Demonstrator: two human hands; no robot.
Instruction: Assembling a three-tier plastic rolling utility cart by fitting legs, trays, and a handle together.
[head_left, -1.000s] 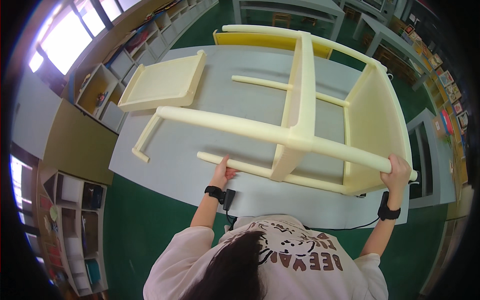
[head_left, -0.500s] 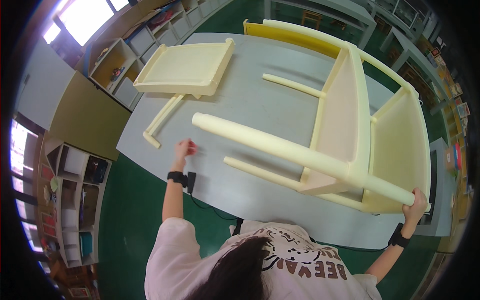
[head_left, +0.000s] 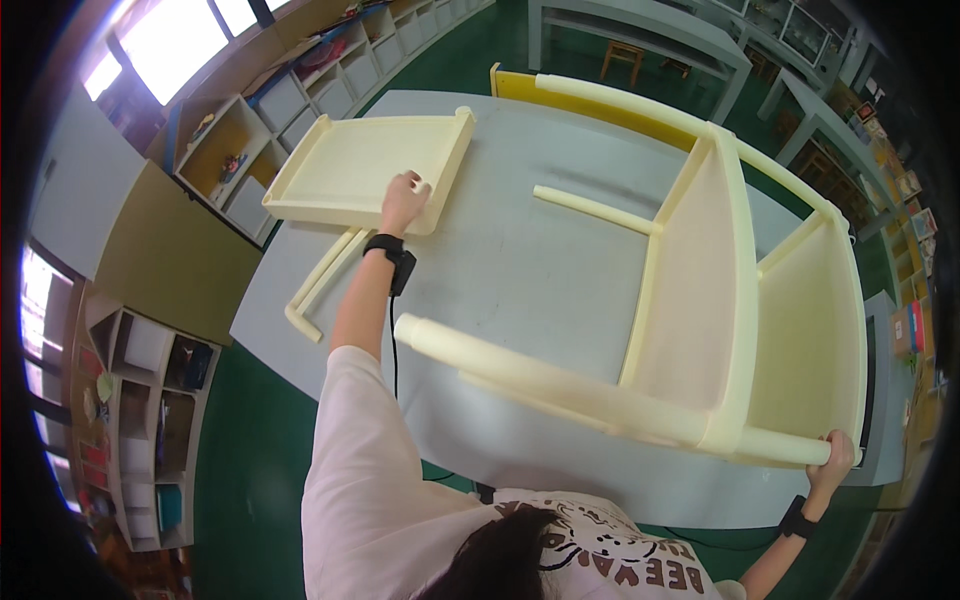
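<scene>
A cream plastic shelf frame [head_left: 690, 290] with round posts and flat panels lies on its side on a grey table [head_left: 500, 280]. My right hand [head_left: 832, 462] is wrapped round the right end of its near post [head_left: 560, 385]. At the table's far left rests a shallow cream tray [head_left: 350, 160] with raised rims. My left hand [head_left: 404, 203] is over the tray's near right corner, its fingers curled. What these fingers hold, if anything, is hidden. A thin cream tube with a bent end [head_left: 318, 285] lies partly under the tray.
A yellow panel [head_left: 590, 105] is on the frame's far side. Black cables [head_left: 396, 340] trail from the bands on my wrists. Low shelves [head_left: 150, 420] stand at the left, a cabinet [head_left: 180, 240] beyond them. More grey tables [head_left: 640, 45] stand at the back.
My left hand has reached forward from the table's near edge to the tray's corner. The frame's near post has tipped down toward me, with my right hand still on its end.
</scene>
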